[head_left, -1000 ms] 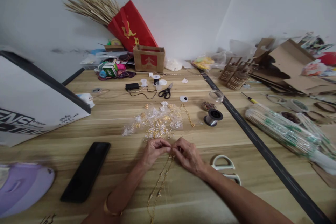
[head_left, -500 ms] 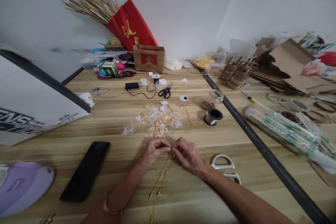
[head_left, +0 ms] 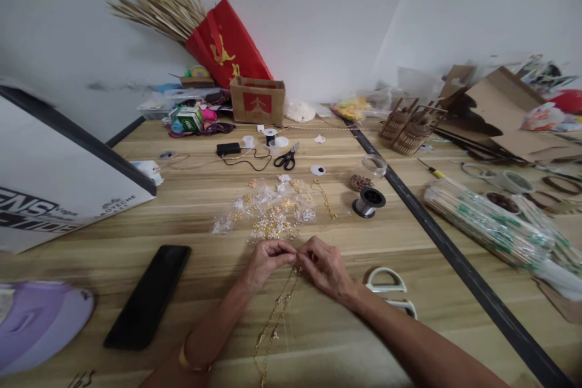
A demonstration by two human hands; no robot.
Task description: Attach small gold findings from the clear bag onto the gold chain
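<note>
My left hand (head_left: 268,262) and my right hand (head_left: 324,265) meet at the fingertips, each in a pinch. A gold chain necklace with small beads (head_left: 277,315) hangs from between them, its two strands trailing over the wood toward me. The exact point they pinch is too small to make out. Just beyond my fingers lies a heap of gold and clear beads (head_left: 273,221), partly in small plastic bags (head_left: 266,197). A short gold chain (head_left: 324,199) rests to the heap's right. White-handled scissors (head_left: 386,280) lie beside my right forearm, which partly hides them.
On the left are a black phone (head_left: 148,297), a purple object (head_left: 45,321) and a large white box (head_left: 63,176). A spool of wire (head_left: 369,202), a jar of beads (head_left: 364,177) and black scissors (head_left: 286,157) stand or lie farther back. Wrapped sticks (head_left: 491,224) lie at right.
Almost nothing differs. My fingertips have shifted very slightly, still pinched together, and the necklace hangs in the same place.
</note>
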